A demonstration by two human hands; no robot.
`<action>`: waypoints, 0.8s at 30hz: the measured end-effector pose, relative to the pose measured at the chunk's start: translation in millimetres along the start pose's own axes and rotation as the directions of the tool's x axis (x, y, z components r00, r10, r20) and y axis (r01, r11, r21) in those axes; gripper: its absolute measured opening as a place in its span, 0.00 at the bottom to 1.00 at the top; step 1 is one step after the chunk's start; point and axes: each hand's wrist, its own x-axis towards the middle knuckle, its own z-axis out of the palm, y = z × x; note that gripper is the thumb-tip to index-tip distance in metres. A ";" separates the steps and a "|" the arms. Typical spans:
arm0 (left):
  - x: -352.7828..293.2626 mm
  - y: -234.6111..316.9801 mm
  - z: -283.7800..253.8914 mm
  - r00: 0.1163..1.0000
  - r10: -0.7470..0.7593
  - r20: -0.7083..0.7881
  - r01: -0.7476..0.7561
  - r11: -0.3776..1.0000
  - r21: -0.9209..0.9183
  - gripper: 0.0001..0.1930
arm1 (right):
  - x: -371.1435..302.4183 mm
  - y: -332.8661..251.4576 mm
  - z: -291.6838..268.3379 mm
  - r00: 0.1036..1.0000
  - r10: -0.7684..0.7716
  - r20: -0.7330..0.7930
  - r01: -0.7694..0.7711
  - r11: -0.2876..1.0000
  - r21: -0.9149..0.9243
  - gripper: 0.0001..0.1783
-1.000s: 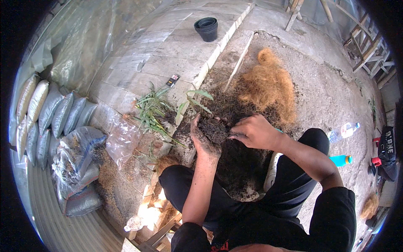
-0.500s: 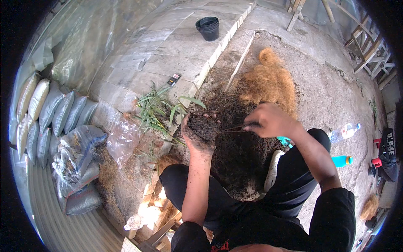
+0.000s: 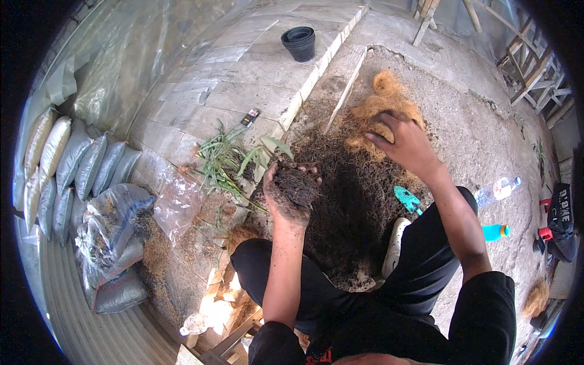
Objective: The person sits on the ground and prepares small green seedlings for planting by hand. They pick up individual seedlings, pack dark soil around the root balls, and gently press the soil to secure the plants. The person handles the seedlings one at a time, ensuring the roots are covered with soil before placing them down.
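My left hand [image 3: 278, 204], smeared with soil, is wrapped round a dark root ball [image 3: 295, 187], palm up. Broad green leaves [image 3: 266, 152] show just beyond it; they seem to belong to the plant in that root ball. My right hand [image 3: 403, 141] is over the lower part of a heap of orange-brown coconut fibre [image 3: 387, 85]. Its thumb and fingers are apart, with nothing seen between them; whether the fingertips touch the fibre I cannot tell. Below both hands, dark soil [image 3: 347, 225] mixed with fine roots is spread between my legs.
A turquoise trowel [image 3: 406, 198] lies by my right knee, near a clear bottle [image 3: 500, 190] and a turquoise bottle [image 3: 496, 232]. Left are cut green plants [image 3: 222, 158], a clear plastic bag [image 3: 177, 204] and several stacked filled sacks [image 3: 91, 161]. Black pots [image 3: 299, 44] stand farther off.
My right hand has moved away from the root ball, up and right to the coconut fibre, and its fingers have spread. The thin root strand it was pulling is no longer in it.
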 end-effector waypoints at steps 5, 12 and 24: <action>0.4 -5.5 0.7 0.985 -0.131 0.110 0.116 0.985 0.127 0.19 | -8.3 -23.6 -4.0 0.888 -0.438 0.141 0.379 0.870 0.314 0.30; -4.9 -5.9 12.0 0.966 -0.200 0.165 0.159 0.960 0.230 0.21 | -16.9 -28.8 16.8 0.844 -0.504 0.183 0.441 0.847 0.298 0.26; -9.6 -1.4 12.9 0.994 -0.024 0.110 -0.008 0.961 0.277 0.19 | -1.3 -5.0 -6.3 0.912 -0.098 -0.399 0.082 0.995 -0.056 0.21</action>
